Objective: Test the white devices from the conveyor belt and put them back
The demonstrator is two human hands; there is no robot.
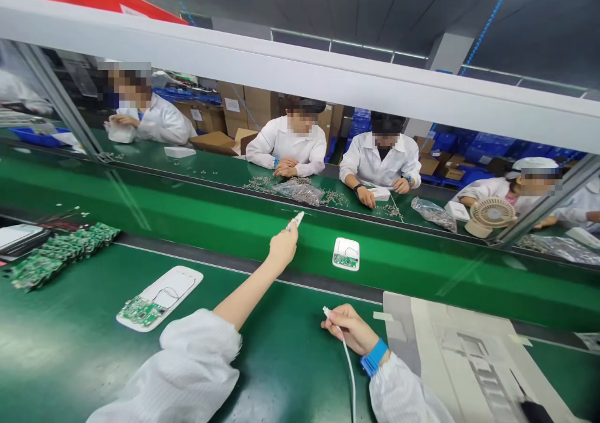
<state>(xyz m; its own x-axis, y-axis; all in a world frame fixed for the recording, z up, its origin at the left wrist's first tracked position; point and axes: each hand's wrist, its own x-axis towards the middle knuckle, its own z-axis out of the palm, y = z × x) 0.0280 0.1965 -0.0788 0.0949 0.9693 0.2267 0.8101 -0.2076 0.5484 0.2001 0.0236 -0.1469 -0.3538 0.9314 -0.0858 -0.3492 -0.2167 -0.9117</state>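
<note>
My left hand (pixel 284 246) reaches out over the green conveyor belt, its fingers closed on a small white object (pixel 297 220) whose kind I cannot make out. Nearer to me, my right hand (pixel 347 327), with a blue band at the wrist, pinches the white plug end of a cable (pixel 349 368) that hangs down past the bottom edge. A white casing with a green circuit board (pixel 346 254) lies on the belt, right of my left hand. Another white casing (pixel 175 285), with a board and thin wires in it, rests on the table to the left.
Green circuit boards (pixel 65 252) are heaped at the left. A taped sheet (pixel 462 348) and a dark-handled tool (pixel 537 410) lie at the right. Across the belt, several people in white coats sit by small metal parts, bags and a fan (pixel 492 213). A white beam (pixel 300 60) crosses above.
</note>
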